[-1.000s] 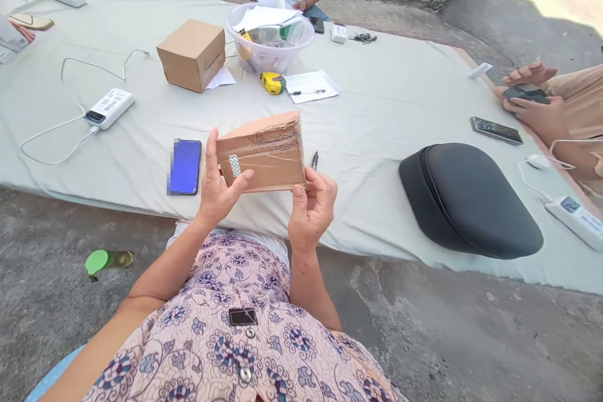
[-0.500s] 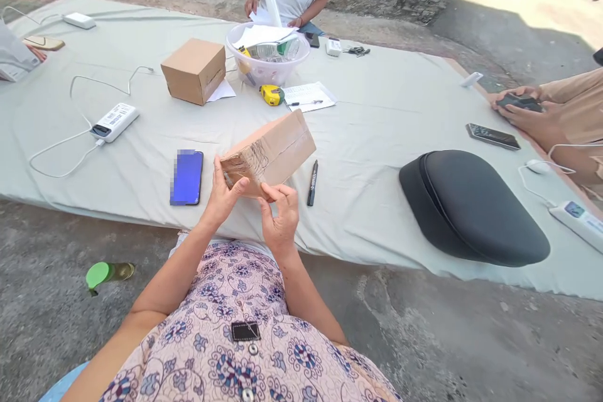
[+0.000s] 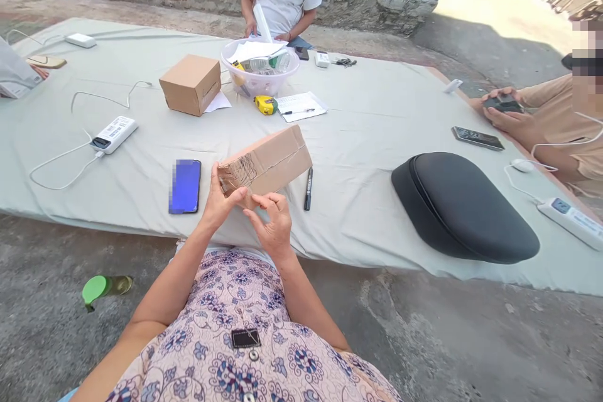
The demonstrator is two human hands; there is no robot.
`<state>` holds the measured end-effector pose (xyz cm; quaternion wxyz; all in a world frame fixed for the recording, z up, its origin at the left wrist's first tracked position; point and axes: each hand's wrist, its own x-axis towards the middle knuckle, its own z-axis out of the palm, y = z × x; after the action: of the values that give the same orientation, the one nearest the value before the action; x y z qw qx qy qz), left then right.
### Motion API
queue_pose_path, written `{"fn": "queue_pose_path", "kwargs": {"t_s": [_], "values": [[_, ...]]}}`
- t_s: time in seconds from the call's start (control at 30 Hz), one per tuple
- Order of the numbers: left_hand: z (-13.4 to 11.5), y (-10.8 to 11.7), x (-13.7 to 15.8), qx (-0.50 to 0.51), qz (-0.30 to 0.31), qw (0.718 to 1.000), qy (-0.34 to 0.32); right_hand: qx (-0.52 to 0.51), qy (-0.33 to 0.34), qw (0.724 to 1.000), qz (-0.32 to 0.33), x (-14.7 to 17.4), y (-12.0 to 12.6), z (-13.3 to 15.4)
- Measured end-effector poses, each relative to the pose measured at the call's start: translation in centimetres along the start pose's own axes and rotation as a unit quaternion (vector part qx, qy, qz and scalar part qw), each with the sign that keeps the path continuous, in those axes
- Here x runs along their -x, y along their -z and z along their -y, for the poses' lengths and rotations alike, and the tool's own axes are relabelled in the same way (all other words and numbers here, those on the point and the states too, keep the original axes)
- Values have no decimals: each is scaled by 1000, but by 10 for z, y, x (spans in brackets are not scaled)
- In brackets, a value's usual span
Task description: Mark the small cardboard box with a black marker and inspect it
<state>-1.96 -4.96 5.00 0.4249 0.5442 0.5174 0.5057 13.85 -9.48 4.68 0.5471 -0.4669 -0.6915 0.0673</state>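
My left hand [image 3: 220, 202] grips one end of a brown cardboard box [image 3: 282, 160], thumb on the near side and fingers round the left edge. The box is tilted above the table, with dark scribbled lines and a tape seam on the side facing me. My right hand [image 3: 273, 220] is at its lower edge, thumb and forefinger bent together on the cardboard; whether they pinch a bit of tape I cannot tell. A black marker pen [image 3: 308, 190] lies just right of the box. To the left is a phone [image 3: 185, 186] with a blue screen.
Across the cloth-covered table [image 3: 348, 132] are another cardboard box [image 3: 188, 85], a plastic basin [image 3: 261, 78] of papers and bottles, a yellow tape measure [image 3: 265, 105], a written sheet [image 3: 301, 107], a white power bank [image 3: 114, 134] and a black rounded case [image 3: 466, 207]. Other people sit opposite and right.
The view has tilted up slightly. My right thumb and forefinger have shifted left along the box's lower edge, and the thumb sits lower. My left hand keeps its grip.
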Motion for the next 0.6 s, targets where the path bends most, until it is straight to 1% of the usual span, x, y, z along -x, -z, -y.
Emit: {"fn": "queue_pose_path", "kwargs": {"t_s": [0.1, 0.17, 0.3, 0.37, 0.43, 0.5, 0.57, 0.6], "values": [[-10, 6, -1, 36, 35, 998, 37, 34, 8, 999, -5, -5, 10, -13], [-14, 12, -2, 37, 65, 996, 48, 51, 4, 998, -23, -8, 18, -23], [-16, 28, -5, 50, 109, 991, 65, 101, -27, 990, -98, -13, 40, -46], [-13, 37, -7, 58, 129, 988, 68, 106, -64, 983, -136, -14, 51, -57], [-9, 45, -9, 60, 150, 984, 70, 63, -127, 980, -140, -14, 59, -65], [-6, 49, -11, 62, 168, 981, 69, -23, -193, 975, -112, -13, 62, -69], [-4, 49, -11, 70, 170, 981, 63, -84, -227, 966, -92, -10, 61, -69], [-5, 48, -10, 76, 165, 982, 57, -94, -231, 964, -94, -9, 60, -67]]}}
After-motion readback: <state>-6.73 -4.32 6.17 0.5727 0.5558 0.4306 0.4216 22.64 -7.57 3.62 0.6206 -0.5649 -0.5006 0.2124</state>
